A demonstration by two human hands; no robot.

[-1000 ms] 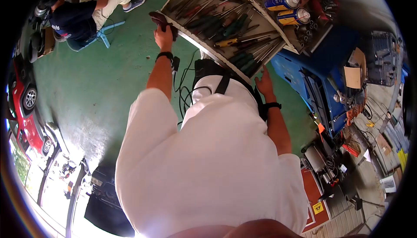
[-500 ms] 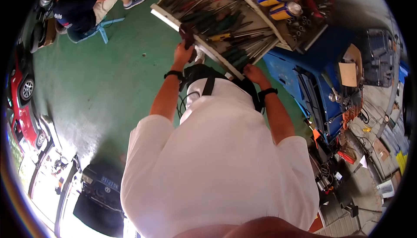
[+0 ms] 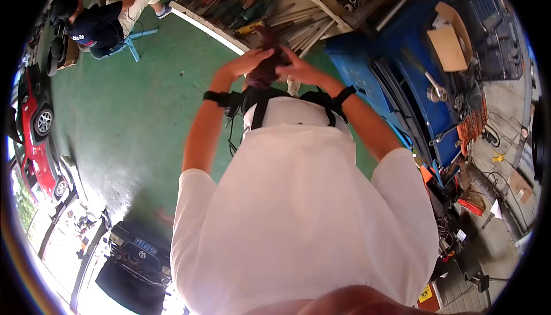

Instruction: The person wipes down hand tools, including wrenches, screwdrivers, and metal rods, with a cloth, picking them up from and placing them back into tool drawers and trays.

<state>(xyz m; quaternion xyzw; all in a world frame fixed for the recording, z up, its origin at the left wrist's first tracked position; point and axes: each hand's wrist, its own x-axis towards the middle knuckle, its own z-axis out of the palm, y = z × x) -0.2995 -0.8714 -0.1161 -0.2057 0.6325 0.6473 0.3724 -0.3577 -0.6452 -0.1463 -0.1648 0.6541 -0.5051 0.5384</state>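
Note:
A dark red cloth [image 3: 267,65] hangs between my two hands, close to my waist and in front of the drawer. My left hand [image 3: 247,64] is at the cloth's left side, its fingers pressed against it. On the other side, my right hand [image 3: 301,69] touches the cloth with its fingers apart. Just beyond is an open drawer [image 3: 209,29] holding several screwdrivers, including one with a yellow handle [image 3: 249,27]. Part of the cloth is blurred.
A person [image 3: 103,22] sits on a blue stool [image 3: 131,44] at the upper left. A blue cabinet [image 3: 396,94] with tools and an open cardboard box [image 3: 449,45] stands at the right. Two cars are at the left.
My left hand has moved right, away from the drawer's front edge, with the red cloth. My right hand has left the drawer's corner and come to the cloth. The view has shifted.

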